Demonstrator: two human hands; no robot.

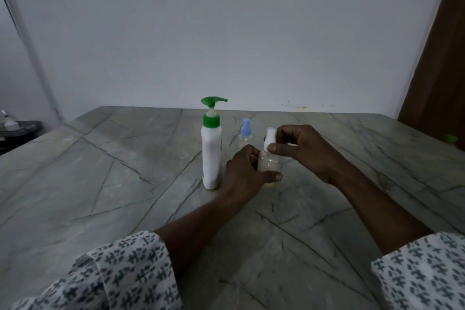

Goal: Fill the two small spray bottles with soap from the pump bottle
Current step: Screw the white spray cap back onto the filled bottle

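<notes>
Far left, past the bench edge, a small pale object [8, 121] sits on a dark stand, too dim to identify. On the grey, dark-veined bench [100, 171] the white pump bottle [211, 158] stands upright, its green pump head pointing right. Just right of its base is my left hand [242, 173], fingers curled round the clear spray bottle [268, 165], the thumb lying across the bottle's lower front. This bottle holds a pale, cloudy liquid, yellowish at the bottom; whether its base touches the bench I cannot tell. Behind it, farther back on the bench and apart from both hands, the blue-capped spray bottle [246, 133] stands upright, its body clear. Above the held bottle's neck is the white spray top [270, 137], slightly tilted and pinched between the thumb and fingers of my right hand [302, 148]; whether it is seated on the neck I cannot tell. Patterned white sleeves cover both forearms near the lower edge. At far right a brown panel [437, 83] rises beside the bench, with a small green object [450, 138] at its foot.
</notes>
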